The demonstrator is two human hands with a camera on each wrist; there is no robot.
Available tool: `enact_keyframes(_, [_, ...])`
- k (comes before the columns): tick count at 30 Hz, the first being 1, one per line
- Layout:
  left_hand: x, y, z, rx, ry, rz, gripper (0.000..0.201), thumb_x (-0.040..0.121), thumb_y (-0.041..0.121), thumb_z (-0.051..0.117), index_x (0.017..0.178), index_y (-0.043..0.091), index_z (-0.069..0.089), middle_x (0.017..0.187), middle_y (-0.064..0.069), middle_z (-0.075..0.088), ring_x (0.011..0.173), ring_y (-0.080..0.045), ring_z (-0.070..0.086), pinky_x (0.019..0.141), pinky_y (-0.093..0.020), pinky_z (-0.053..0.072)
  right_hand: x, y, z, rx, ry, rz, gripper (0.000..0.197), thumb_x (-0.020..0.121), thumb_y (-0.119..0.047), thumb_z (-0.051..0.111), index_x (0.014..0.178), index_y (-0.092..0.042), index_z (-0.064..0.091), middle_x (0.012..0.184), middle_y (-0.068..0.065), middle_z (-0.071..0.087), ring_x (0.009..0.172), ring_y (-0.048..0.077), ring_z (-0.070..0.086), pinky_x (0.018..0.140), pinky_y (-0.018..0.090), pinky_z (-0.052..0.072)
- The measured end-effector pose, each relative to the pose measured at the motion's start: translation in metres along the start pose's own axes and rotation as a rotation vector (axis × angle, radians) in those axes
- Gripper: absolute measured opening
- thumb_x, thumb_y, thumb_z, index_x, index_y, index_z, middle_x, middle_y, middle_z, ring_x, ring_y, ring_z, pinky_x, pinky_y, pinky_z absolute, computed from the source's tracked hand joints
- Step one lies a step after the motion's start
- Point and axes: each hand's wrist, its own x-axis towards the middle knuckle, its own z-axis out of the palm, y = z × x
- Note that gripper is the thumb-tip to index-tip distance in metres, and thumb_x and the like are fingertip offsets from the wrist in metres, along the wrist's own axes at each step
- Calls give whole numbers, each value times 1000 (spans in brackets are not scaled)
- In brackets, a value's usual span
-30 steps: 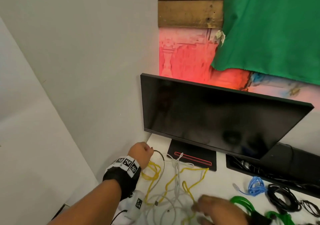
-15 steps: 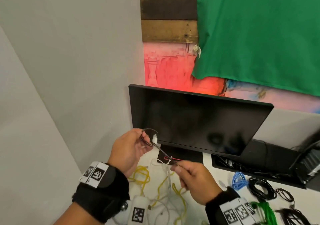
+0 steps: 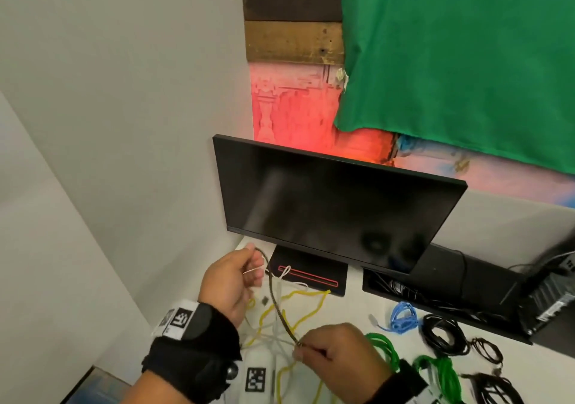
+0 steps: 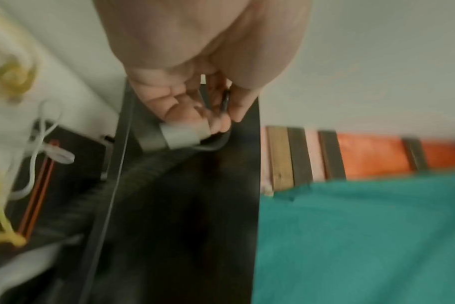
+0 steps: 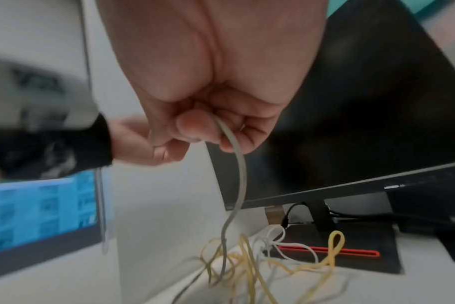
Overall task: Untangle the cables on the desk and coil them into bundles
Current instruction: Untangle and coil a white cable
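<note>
My left hand [image 3: 252, 267] is raised in front of the monitor's lower left corner. It grips one end of a dark grey braided cable [image 3: 275, 297] together with a thin white wire [image 3: 253, 270]. In the left wrist view the fingers [image 4: 185, 107] curl round a grey plug [image 4: 182, 134]. The cable runs down to my right hand [image 3: 299, 349], which pinches it low over the desk; thumb and fingers [image 5: 192, 129] clamp the grey cable [image 5: 238, 164]. Under both hands lies a tangle of yellow cable [image 3: 300, 308] and white cables [image 3: 273, 338].
A black monitor [image 3: 336, 204] on its base [image 3: 311, 276] stands right behind the tangle, by the wall at left. Coiled green [image 3: 384, 346], blue [image 3: 403, 316] and black [image 3: 445, 332] cables lie on the white desk to the right. A black tray of cables [image 3: 401, 291] sits behind them.
My right hand has slid down along the braided cable toward the desk, so a longer stretch hangs between my hands. The left hand keeps its grip near the monitor.
</note>
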Motion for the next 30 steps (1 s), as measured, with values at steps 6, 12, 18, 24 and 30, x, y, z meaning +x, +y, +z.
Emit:
enact_keyframes(6, [-11,17,-23,-168,-88,-117,30,95,28,51,69,15,51,50,5,28,34,-8,22,33,-18,18,-5,32,20,297,135,236,8,85,-38,73,84,-31,72,64,-13,62,60,-2,54,63,22,47])
enact_keyframes(12, [-20,15,-52,97,-220,19,31,94,21,51,74,2,64,57,-9,48,49,-20,45,48,-27,39,1,39,3,492,471,394,16,89,-15,72,76,-20,65,62,-7,61,57,6,57,60,25,48])
enact_keyframes(18, [-31,-12,-49,673,-415,278,30,97,7,52,75,14,72,66,-5,69,65,-10,60,68,-18,47,10,-37,30,70,151,18,21,93,-44,47,81,-27,51,74,-16,54,74,2,49,69,22,40])
enact_keyframes(24, [-41,-15,-51,550,-524,105,36,102,18,44,74,9,64,53,-1,40,48,-13,35,49,-21,34,23,-51,12,13,416,34,18,101,-35,50,86,-25,54,82,-10,56,76,9,51,71,30,43])
enact_keyframes(30, [-36,-12,-41,583,-566,119,35,96,20,56,61,15,62,55,-5,47,51,-16,43,51,-26,37,24,-51,10,205,289,-18,11,93,-39,56,95,-32,64,82,-18,66,74,4,62,67,21,48])
